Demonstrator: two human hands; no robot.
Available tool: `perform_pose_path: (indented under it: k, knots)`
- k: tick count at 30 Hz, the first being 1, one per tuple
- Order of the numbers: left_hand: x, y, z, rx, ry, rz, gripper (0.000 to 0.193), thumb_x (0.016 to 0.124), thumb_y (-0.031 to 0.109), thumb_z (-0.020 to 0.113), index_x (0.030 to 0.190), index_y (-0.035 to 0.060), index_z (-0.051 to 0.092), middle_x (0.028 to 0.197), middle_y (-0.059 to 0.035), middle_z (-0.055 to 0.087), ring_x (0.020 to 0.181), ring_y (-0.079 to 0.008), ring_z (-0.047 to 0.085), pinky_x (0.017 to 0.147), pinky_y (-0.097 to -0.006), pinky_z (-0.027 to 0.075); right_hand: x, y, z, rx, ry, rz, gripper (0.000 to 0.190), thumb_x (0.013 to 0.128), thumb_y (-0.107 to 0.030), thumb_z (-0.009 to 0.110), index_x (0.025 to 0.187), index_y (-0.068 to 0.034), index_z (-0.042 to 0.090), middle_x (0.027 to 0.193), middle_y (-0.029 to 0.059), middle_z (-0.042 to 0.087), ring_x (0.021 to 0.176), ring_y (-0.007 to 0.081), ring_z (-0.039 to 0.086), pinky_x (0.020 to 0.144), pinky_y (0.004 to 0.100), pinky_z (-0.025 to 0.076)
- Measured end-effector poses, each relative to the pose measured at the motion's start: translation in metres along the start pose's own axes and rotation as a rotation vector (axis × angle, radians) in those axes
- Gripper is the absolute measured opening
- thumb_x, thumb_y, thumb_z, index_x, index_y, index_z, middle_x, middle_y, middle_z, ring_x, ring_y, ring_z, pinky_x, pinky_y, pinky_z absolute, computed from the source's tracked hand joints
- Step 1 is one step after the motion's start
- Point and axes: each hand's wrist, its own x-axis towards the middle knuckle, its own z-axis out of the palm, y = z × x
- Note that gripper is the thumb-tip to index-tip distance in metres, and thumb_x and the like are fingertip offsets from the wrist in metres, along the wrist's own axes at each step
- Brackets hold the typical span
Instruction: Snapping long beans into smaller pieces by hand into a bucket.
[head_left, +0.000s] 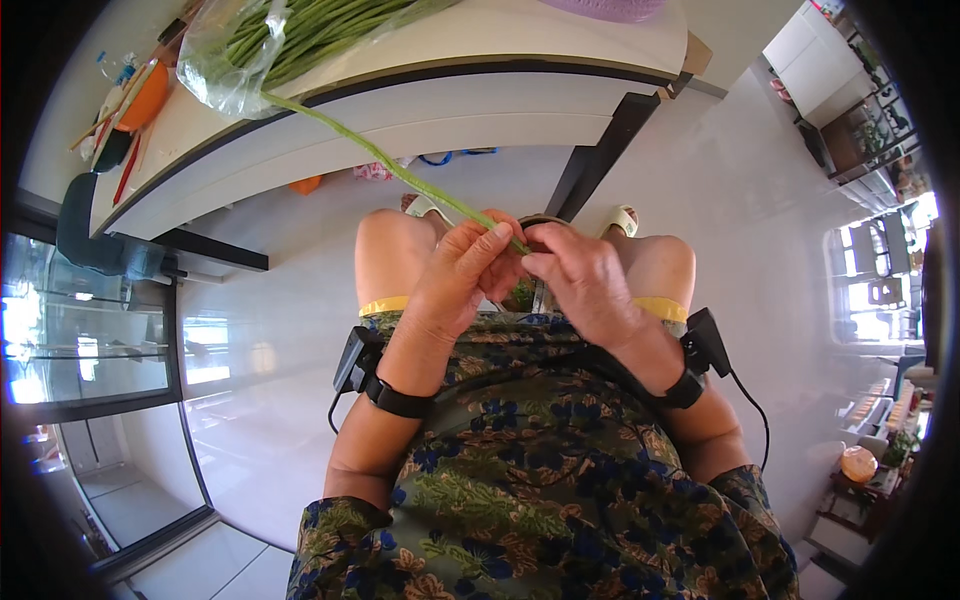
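Note:
One long green yardlong bean (390, 165) runs from the table's edge down to my hands. My left hand (469, 262) is closed round it near its lower end, with the thumb on top. My right hand (581, 274) pinches the bean's tip with thumb and forefinger, close beside the left fingers. The bean's upper end reaches a clear plastic bag (217, 75) on the table, where a large bunch of yardlong beans (322, 34) lies. Below my hands, partly hidden between my knees, is a container (547, 220) with something green in it.
The white table (480, 97) with dark edging spans the top; its black leg (600, 165) slants down to the right. A purple woven container (611, 7) stands on it. An orange bowl (146, 94) and chopsticks lie at the left. Glass-fronted furniture stands far left.

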Motion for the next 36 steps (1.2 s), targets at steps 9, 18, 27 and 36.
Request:
perform_pose_path:
  k: [9, 18, 27, 36]
  knots:
    - [-0.002, 0.008, 0.002, 0.201, 0.092, 0.027, 0.011, 0.085, 0.011, 0.058, 0.091, 0.0031, 0.052, 0.061, -0.0003, 0.051, 0.044, -0.0060, 0.040, 0.038, -0.0190, 0.028, 0.001, 0.003, 0.014, 0.016, -0.004, 0.116, 0.007, 0.077, -0.007, 0.054, 0.078, -0.002, 0.051, 0.069, 0.0112, 0.053, 0.068, 0.0260, 0.058, 0.059, 0.0342, 0.046]
    - [0.000, -0.005, 0.020, 0.617, 0.245, 0.278, 0.007, 0.083, 0.000, 0.057, 0.083, 0.0027, 0.050, 0.056, -0.0010, 0.052, 0.041, -0.0035, 0.042, 0.035, -0.0203, 0.029, 0.006, 0.005, 0.024, -0.177, 0.021, 0.159, 0.010, 0.075, -0.009, 0.053, 0.069, -0.003, 0.048, 0.064, 0.0117, 0.055, 0.060, 0.0270, 0.059, 0.053, 0.0363, 0.046]
    - [0.003, -0.007, 0.018, 0.549, 0.287, 0.240, 0.005, 0.085, 0.003, 0.055, 0.086, 0.0014, 0.051, 0.060, -0.0047, 0.055, 0.039, -0.0057, 0.042, 0.033, -0.0186, 0.028, 0.005, 0.008, 0.022, 0.170, 0.054, 0.285, 0.014, 0.077, -0.009, 0.050, 0.065, -0.001, 0.051, 0.064, 0.0094, 0.054, 0.060, 0.0248, 0.058, 0.053, 0.0336, 0.045]
    - [0.007, -0.009, 0.014, 0.286, 0.211, 0.220, 0.004, 0.085, 0.006, 0.057, 0.086, 0.0030, 0.055, 0.064, -0.0008, 0.054, 0.045, -0.0045, 0.044, 0.040, -0.0169, 0.032, -0.005, 0.005, 0.019, 1.410, 0.165, 0.907, 0.022, 0.087, -0.017, 0.047, 0.070, -0.003, 0.047, 0.058, -0.0003, 0.040, 0.050, 0.0104, 0.040, 0.045, 0.0237, 0.030]
